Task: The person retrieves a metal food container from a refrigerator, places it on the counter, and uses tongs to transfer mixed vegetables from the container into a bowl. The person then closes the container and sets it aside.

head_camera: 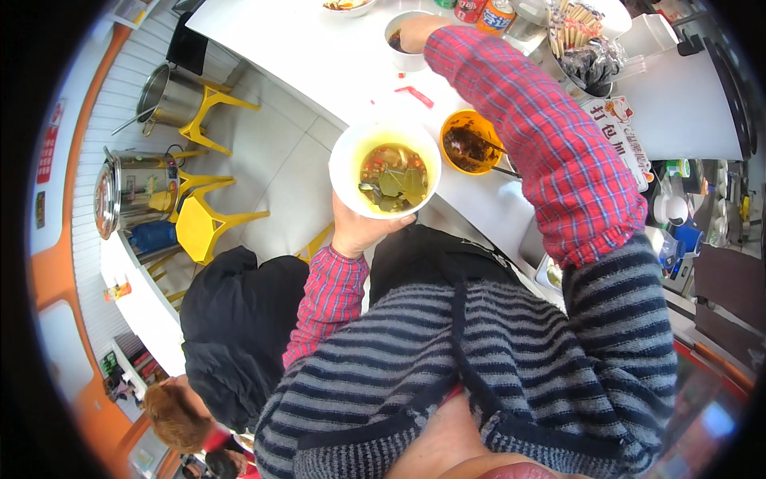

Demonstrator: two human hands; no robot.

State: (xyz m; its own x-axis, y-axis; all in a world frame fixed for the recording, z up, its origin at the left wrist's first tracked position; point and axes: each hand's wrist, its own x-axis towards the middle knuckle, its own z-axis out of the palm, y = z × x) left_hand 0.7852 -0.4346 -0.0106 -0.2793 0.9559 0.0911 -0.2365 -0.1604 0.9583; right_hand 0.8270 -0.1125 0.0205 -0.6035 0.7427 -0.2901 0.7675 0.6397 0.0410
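Note:
My left hand [358, 230] holds a white tub [341, 179] from below and the side. Green leaves and red chilli pieces float in yellowish liquid inside it. At the top, my right hand [419, 34] reaches into a second white tub [406, 61] standing on the white table [359, 84]; its fingers are hidden by the hand and the rim, and dark contents show beside them. Between the tubs and my right sleeve sits a yellow bowl [449, 114] of dark sauce with chopsticks [502, 172] resting in it. A torn red strip [416, 96] lies on the table.
Drink cans [495, 16], a container of wrapped chopsticks [574, 27] and a sign bearing writing [619, 141] stand to the right. A bowl of food [349, 6] is at the top. Yellow stools [206, 224] and steel pots [143, 185] stand left. A person [179, 413] is at lower left.

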